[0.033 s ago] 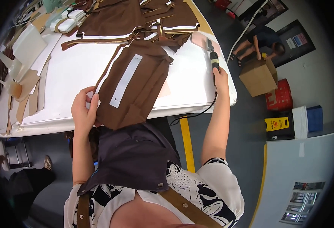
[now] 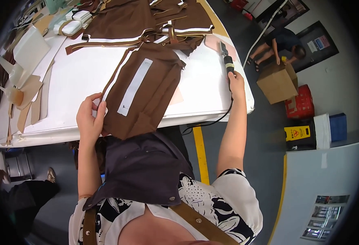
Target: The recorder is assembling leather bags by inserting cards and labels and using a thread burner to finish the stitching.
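Note:
A brown fabric piece [image 2: 157, 83] lies on the white table [image 2: 77, 77], its near end hanging over the front edge. Along its middle runs a white strip [image 2: 135, 86], and another white band follows its left edge. My left hand [image 2: 90, 118] pinches that left edge near the table's front, thumb on top. At the table's right side, my right hand [image 2: 237, 85] is wrapped round the black handle of a corded tool [image 2: 229, 64] with a flat metal head. The metal head is over a pinkish sheet [image 2: 213, 42]. A black cord [image 2: 216, 121] trails from the handle past the table's edge.
More brown fabric pieces [image 2: 120, 18] with white bands are heaped at the back. Glue-type bottles [image 2: 14, 96], a white container [image 2: 30, 45] and tan strips [image 2: 35, 108] sit at left. Another person [image 2: 287, 43] bends over a cardboard box [image 2: 278, 83] at far right.
My right hand and the corded tool have shifted very slightly to the left. My left hand and the fabric stay in place.

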### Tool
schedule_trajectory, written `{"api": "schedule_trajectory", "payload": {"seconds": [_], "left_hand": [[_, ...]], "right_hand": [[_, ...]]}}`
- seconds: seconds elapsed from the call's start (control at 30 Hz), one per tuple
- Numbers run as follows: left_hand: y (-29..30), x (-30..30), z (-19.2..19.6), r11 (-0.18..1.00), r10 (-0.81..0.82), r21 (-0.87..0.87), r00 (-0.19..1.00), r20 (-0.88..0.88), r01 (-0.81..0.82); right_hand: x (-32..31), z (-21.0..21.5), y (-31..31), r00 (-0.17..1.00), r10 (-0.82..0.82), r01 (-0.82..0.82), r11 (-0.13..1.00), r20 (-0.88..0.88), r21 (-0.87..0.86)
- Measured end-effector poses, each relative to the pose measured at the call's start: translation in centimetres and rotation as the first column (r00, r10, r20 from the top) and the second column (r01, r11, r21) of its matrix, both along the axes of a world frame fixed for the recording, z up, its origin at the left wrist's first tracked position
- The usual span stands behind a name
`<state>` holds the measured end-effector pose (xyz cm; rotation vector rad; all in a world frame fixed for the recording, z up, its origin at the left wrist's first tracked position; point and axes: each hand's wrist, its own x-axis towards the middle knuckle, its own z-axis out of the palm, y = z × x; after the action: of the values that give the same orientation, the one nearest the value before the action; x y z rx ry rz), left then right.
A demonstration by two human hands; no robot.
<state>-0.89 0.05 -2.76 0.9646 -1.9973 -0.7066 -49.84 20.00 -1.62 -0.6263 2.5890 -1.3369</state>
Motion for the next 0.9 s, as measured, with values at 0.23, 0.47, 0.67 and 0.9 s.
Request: {"api": "schedule_trajectory", "payload": {"seconds": [0.23,0.47,0.67,0.9], "left_hand": [[0.3,0.0,0.1,0.993,-0.017,-0.114,1.000,0.001,0.017],[0.1,-0.1,0.9,0.999,-0.016,0.047,1.000,-0.013,0.016],[0.6,0.0,0.7,0.991,-0.049,-0.127,0.999,0.025,0.051],[1.2,0.2,0.8,0.979,-0.155,0.110,0.976,-0.150,0.173]], "right_hand": [[2.0,2.5,-1.3,0.870,0.158,0.220,0.723,-0.467,0.655],[1.8,2.7,-1.4,0.898,0.114,0.243,0.677,-0.425,0.695],[9.0,3.0,-2.5,0.682,0.254,-0.081,0.958,-0.686,0.274],[21.3,2.5,-8.7,0.479,0.608,-0.608,0.750,-0.633,0.260]]}}
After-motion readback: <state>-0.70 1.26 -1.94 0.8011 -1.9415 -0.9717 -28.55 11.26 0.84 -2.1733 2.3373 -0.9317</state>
